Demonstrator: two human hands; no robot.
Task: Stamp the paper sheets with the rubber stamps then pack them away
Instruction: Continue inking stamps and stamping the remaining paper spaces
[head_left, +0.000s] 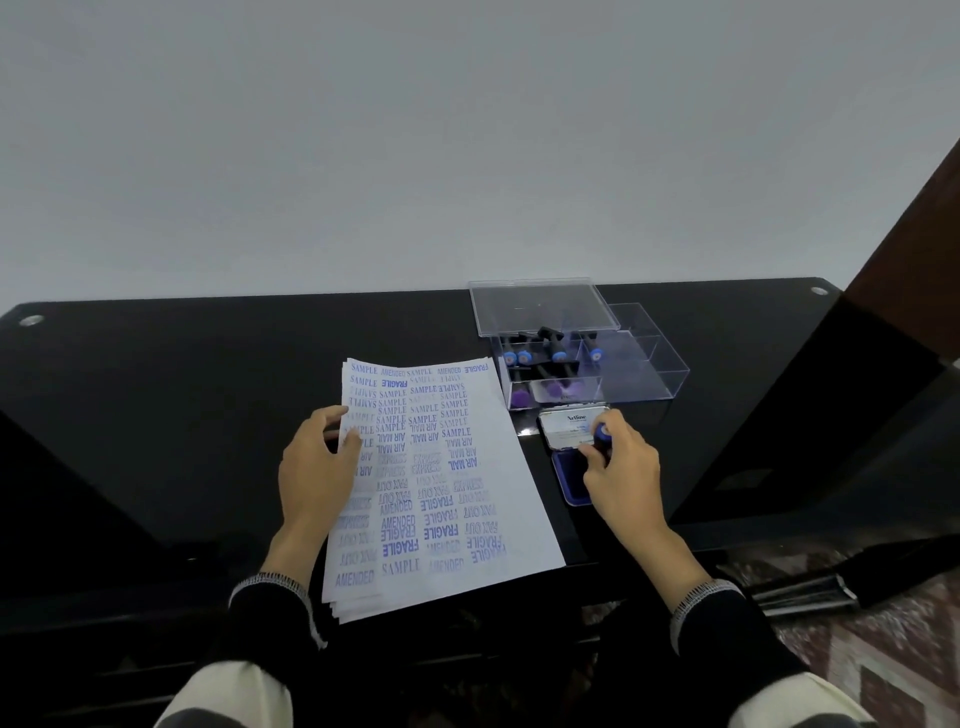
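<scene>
Blue-capped and small, a rubber stamp (602, 432) sits pinched in the fingers of the right hand (621, 467), which curls over the open ink pad (569, 467); whether the stamp's face touches the blue pad I cannot tell, since the fingers hide it. The pad's lid (569, 427) stands tipped back with a white label (the brand word reads Artline). The left hand (317, 467) lies on the left edge of the paper sheets (441, 493), thumb and fingers loosely spread and holding the stack down, nothing gripped. The top sheet is crowded with blue prints: SAMPLE, AIR MAIL, FAX OUT, FRAGILE, AMENDED, EXPRESS, many upside down. The stack rests on the glossy black counter (182, 389), its near corner reaching past the front edge. Just beyond the ink pad stands a clear plastic box (649, 369) with compartments, its lid (540, 306) raised behind it; more stamps (540, 353) with black handles and blue caps lie in its left compartments. Both sleeves (270, 613) are dark with pale patterned cuffs
</scene>
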